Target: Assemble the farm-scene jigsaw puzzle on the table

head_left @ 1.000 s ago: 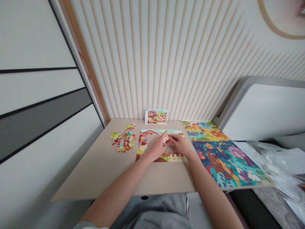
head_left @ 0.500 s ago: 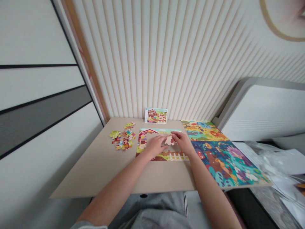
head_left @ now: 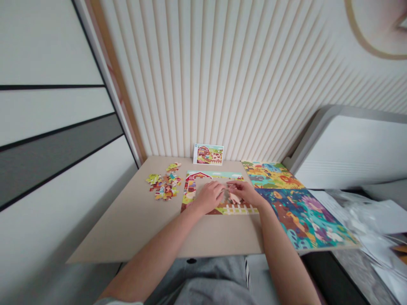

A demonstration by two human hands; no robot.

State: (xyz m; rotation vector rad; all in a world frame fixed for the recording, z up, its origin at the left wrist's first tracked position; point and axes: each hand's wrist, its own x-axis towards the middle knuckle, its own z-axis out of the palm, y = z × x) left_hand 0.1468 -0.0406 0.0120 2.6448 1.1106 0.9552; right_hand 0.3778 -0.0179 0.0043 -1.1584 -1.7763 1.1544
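Observation:
A farm jigsaw puzzle (head_left: 219,173) lies on the table, its printed border around a bare grey middle. My right hand (head_left: 246,192) is over the right part of this middle, fingers closed on a pale pink and brown puzzle piece (head_left: 234,199) just above the white fence picture. Close beside it, my left hand (head_left: 210,197) lies over the middle with its fingers curled together. Whatever is under those left fingertips is hidden. Several loose puzzle pieces (head_left: 165,186) are heaped to the left of the puzzle.
A small picture card (head_left: 208,154) of the farm scene leans against the ribbed wall at the back. Two finished-looking puzzles, a yellow one (head_left: 270,174) and a dark blue one (head_left: 305,220), lie at the right. Clear plastic wrapping (head_left: 359,212) sits beyond the table's right edge.
The pink and brown piece has moved right and slightly toward me with my right hand. My left hand has come away from the piece's near side, its fingers more curled.

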